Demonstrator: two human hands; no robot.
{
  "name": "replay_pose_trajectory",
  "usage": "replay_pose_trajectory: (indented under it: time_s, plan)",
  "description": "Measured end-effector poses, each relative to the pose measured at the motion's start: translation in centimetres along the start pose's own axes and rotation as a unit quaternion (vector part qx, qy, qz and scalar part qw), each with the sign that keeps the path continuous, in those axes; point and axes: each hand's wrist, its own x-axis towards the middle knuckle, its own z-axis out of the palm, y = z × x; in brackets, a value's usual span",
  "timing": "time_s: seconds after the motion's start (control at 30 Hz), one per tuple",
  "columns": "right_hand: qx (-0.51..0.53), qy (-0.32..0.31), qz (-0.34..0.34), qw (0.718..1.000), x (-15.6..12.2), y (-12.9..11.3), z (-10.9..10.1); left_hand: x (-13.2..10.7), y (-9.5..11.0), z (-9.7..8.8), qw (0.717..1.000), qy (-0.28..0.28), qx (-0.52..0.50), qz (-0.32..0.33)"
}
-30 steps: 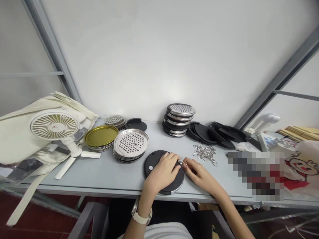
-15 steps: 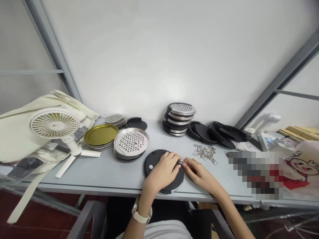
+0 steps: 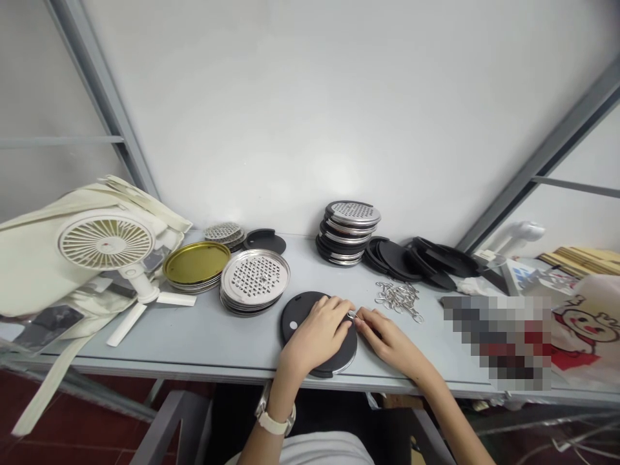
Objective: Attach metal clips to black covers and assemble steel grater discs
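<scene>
A black round disc (image 3: 296,314) lies at the table's near edge, with a metal rim showing under it. My left hand (image 3: 317,336) rests flat on it, fingers curled at its right edge. My right hand (image 3: 387,339) pinches a small metal wire clip (image 3: 352,316) against that same edge, where both hands' fingertips meet. A loose heap of the same clips (image 3: 400,298) lies just right of the hands.
Perforated metal discs (image 3: 254,279), gold-coloured lids (image 3: 196,263) and a small desk fan (image 3: 106,244) on a cloth bag stand left. A stack of assembled discs (image 3: 349,231) and black discs (image 3: 416,260) sit behind. A printed bag (image 3: 588,323) lies right.
The wire clip has been pushed in closer to the disc's edge, so less of it shows. Both hands stay almost where they were.
</scene>
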Motion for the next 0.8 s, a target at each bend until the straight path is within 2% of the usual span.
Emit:
replay_pose_trajectory:
  time_s: [0.5, 0.8]
  plan:
    - [0.005, 0.007, 0.003, 1.000, 0.03, -0.29, 0.04, 0.01, 0.07, -0.02, 1.000, 0.000, -0.003, -0.001]
    - [0.044, 0.018, 0.029, 0.998, -0.10, -0.19, 0.11, -0.02, -0.13, 0.18, 1.000, 0.009, -0.008, -0.002]
